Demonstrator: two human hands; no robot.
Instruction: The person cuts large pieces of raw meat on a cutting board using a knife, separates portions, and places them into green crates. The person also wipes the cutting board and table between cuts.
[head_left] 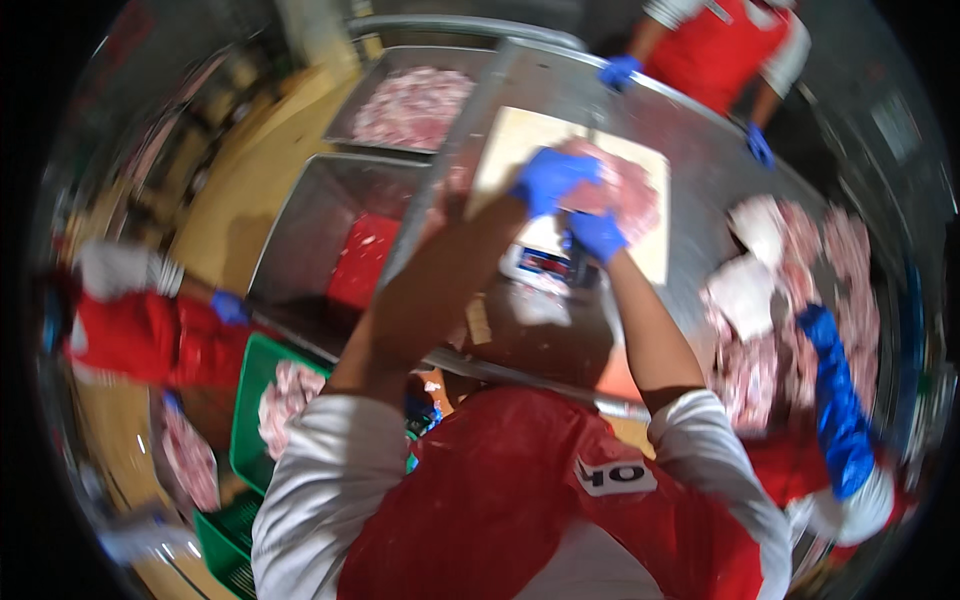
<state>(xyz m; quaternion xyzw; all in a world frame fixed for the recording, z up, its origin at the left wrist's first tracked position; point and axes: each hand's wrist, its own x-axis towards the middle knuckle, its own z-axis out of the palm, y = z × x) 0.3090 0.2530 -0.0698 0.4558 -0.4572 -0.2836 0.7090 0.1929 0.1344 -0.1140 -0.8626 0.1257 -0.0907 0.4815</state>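
Note:
A pink slab of raw meat (632,190) lies on a white cutting board (650,262) on the metal table. Gloved in blue, my left hand (553,182) grips the slab's left edge, its fingertips partly blurred. My right hand (597,236), also in a blue glove, is closed at the slab's near edge. What it holds is hidden; a knife cannot be made out. Just below the hands sits a small white and blue item with a dark panel (545,264), too blurred to name.
Metal bins stand left of the table, one with meat pieces (415,105), one with a red bottom (365,260). A green crate (250,390) holds more meat. Meat slabs (750,300) cover the table's right side, beside a co-worker's blue sleeve (840,410). Other people stand at left and far side.

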